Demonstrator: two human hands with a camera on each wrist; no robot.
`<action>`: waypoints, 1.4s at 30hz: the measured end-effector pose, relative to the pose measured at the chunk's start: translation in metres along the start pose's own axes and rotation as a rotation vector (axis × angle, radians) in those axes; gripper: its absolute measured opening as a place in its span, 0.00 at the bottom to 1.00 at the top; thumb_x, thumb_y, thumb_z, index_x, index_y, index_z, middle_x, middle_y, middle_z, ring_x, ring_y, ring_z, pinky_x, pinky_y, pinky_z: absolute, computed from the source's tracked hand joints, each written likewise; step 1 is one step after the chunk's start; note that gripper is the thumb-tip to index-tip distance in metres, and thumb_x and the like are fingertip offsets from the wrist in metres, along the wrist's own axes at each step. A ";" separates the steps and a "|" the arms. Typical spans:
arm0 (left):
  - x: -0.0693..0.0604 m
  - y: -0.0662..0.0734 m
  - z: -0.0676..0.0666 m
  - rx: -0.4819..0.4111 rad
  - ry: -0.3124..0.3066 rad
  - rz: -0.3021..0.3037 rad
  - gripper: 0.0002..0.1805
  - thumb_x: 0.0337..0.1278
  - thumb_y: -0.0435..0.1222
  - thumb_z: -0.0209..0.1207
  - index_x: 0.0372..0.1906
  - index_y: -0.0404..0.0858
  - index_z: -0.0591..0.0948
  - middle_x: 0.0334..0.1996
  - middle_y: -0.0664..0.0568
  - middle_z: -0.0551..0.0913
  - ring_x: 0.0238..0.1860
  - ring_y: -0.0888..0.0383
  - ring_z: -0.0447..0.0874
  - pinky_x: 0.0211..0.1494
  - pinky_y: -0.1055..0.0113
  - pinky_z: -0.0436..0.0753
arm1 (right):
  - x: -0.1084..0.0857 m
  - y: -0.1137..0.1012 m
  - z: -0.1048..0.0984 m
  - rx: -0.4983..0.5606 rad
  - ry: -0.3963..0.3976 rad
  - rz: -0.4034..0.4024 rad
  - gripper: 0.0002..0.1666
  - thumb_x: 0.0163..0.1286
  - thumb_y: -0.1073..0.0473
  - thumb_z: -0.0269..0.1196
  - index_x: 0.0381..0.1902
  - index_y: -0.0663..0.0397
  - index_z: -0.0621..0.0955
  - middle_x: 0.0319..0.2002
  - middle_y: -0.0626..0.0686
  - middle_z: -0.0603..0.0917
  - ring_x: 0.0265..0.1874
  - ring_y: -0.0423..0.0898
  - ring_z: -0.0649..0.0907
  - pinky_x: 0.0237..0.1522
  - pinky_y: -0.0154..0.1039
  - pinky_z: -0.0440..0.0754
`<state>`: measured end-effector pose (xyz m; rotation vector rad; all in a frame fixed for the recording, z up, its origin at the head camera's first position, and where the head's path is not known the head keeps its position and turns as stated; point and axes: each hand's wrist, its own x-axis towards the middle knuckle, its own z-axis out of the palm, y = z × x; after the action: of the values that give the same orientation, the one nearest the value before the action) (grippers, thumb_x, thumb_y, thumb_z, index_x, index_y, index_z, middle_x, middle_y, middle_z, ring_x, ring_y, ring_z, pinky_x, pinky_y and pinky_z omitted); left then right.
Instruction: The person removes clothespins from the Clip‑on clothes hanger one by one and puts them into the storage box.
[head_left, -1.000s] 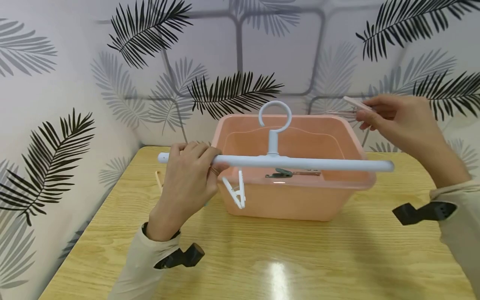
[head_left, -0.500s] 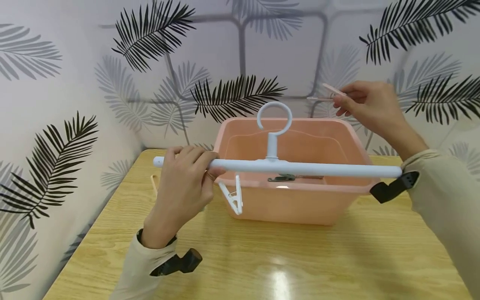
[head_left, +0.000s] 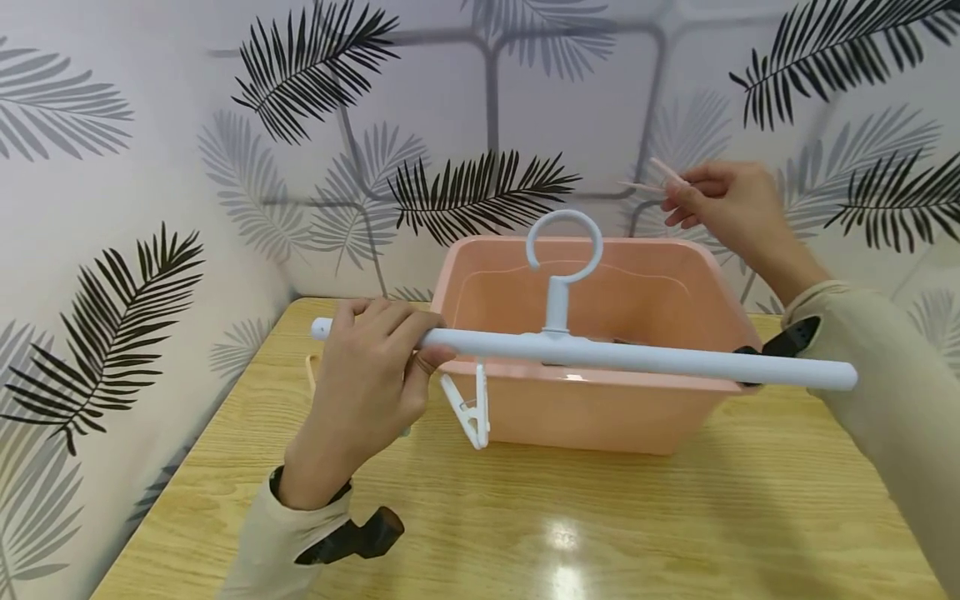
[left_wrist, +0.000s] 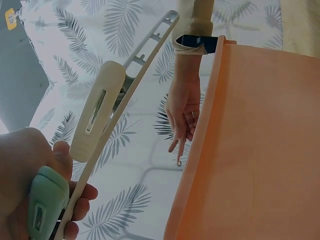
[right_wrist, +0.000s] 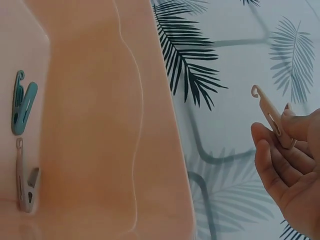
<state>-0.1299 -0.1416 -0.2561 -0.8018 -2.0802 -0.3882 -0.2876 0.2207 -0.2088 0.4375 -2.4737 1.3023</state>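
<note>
My left hand (head_left: 375,367) grips the white hanger (head_left: 675,360) near the left end of its bar, holding it in front of the basin. A white clothespin (head_left: 472,408) hangs from the bar beside the fingers; in the left wrist view a green clothespin (left_wrist: 47,205) is also on the bar, close to the palm. Up at the right, beyond the basin's back rim, my right hand (head_left: 738,204) pinches a pale pink clothespin (head_left: 667,177), its two legs spread at the far end. In the right wrist view this clothespin (right_wrist: 272,117) sits between thumb and fingers.
A peach plastic basin (head_left: 577,417) stands on the wooden table (head_left: 480,525). Inside it lie a teal clothespin (right_wrist: 24,102) and a pale one (right_wrist: 27,182). A yellowish piece (head_left: 311,375) shows behind my left hand. A leaf-patterned wall covering (head_left: 562,108) rises behind.
My right hand has moved left and a little up with the pink clothespin. The hanger's right end has dipped and shifted right, covering more of the basin's contents. My left hand keeps its grip.
</note>
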 end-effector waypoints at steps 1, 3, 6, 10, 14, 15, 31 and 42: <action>0.000 0.000 0.000 -0.002 -0.001 0.001 0.06 0.56 0.32 0.61 0.35 0.32 0.83 0.31 0.47 0.84 0.36 0.48 0.81 0.47 0.49 0.71 | 0.001 0.001 0.002 0.012 -0.003 0.007 0.24 0.70 0.53 0.61 0.50 0.71 0.78 0.25 0.35 0.84 0.23 0.31 0.84 0.28 0.24 0.79; 0.000 0.001 0.001 -0.005 -0.002 0.003 0.07 0.57 0.33 0.61 0.35 0.32 0.83 0.30 0.47 0.84 0.36 0.48 0.81 0.47 0.50 0.71 | 0.004 0.002 0.005 0.019 -0.010 0.017 0.24 0.70 0.53 0.60 0.51 0.71 0.78 0.25 0.36 0.84 0.23 0.31 0.84 0.29 0.24 0.79; 0.000 0.001 0.000 -0.007 -0.005 0.001 0.09 0.59 0.36 0.61 0.34 0.32 0.83 0.30 0.47 0.84 0.36 0.48 0.81 0.46 0.50 0.71 | 0.007 0.003 0.010 -0.010 -0.059 0.045 0.23 0.71 0.53 0.60 0.51 0.70 0.78 0.27 0.38 0.85 0.24 0.33 0.84 0.29 0.25 0.80; -0.001 0.002 -0.001 -0.008 -0.009 -0.002 0.10 0.60 0.37 0.61 0.34 0.32 0.82 0.30 0.48 0.83 0.36 0.48 0.81 0.46 0.50 0.71 | 0.011 0.005 0.021 -0.141 -0.198 0.020 0.19 0.71 0.54 0.60 0.48 0.67 0.79 0.31 0.52 0.87 0.26 0.38 0.85 0.29 0.30 0.81; -0.001 0.002 -0.001 -0.009 -0.014 -0.005 0.10 0.60 0.38 0.61 0.34 0.32 0.82 0.29 0.48 0.83 0.35 0.49 0.81 0.45 0.50 0.71 | 0.010 0.010 0.036 -0.302 -0.365 -0.076 0.14 0.70 0.59 0.61 0.44 0.66 0.82 0.32 0.60 0.87 0.27 0.46 0.86 0.28 0.35 0.81; -0.001 0.002 -0.001 -0.008 -0.016 -0.004 0.10 0.60 0.38 0.61 0.34 0.32 0.82 0.29 0.48 0.83 0.35 0.49 0.81 0.45 0.50 0.71 | 0.009 0.012 0.038 -0.330 -0.404 -0.095 0.13 0.69 0.59 0.62 0.43 0.66 0.82 0.31 0.60 0.86 0.27 0.48 0.86 0.28 0.35 0.80; 0.000 -0.001 0.004 -0.019 -0.033 0.008 0.10 0.60 0.39 0.60 0.33 0.34 0.81 0.28 0.49 0.82 0.35 0.48 0.81 0.46 0.50 0.72 | 0.008 0.013 0.040 -0.428 -0.486 -0.165 0.08 0.67 0.64 0.61 0.39 0.64 0.84 0.28 0.56 0.86 0.28 0.49 0.86 0.31 0.40 0.78; 0.003 -0.007 0.004 -0.019 -0.019 0.010 0.10 0.60 0.38 0.61 0.34 0.33 0.82 0.30 0.48 0.83 0.36 0.48 0.81 0.46 0.50 0.71 | 0.009 -0.019 -0.007 -0.242 -0.359 0.008 0.23 0.74 0.49 0.56 0.51 0.65 0.80 0.36 0.54 0.87 0.31 0.38 0.85 0.35 0.29 0.81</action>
<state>-0.1383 -0.1432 -0.2558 -0.8299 -2.0925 -0.3969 -0.2876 0.2152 -0.1872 0.6480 -2.8834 0.9774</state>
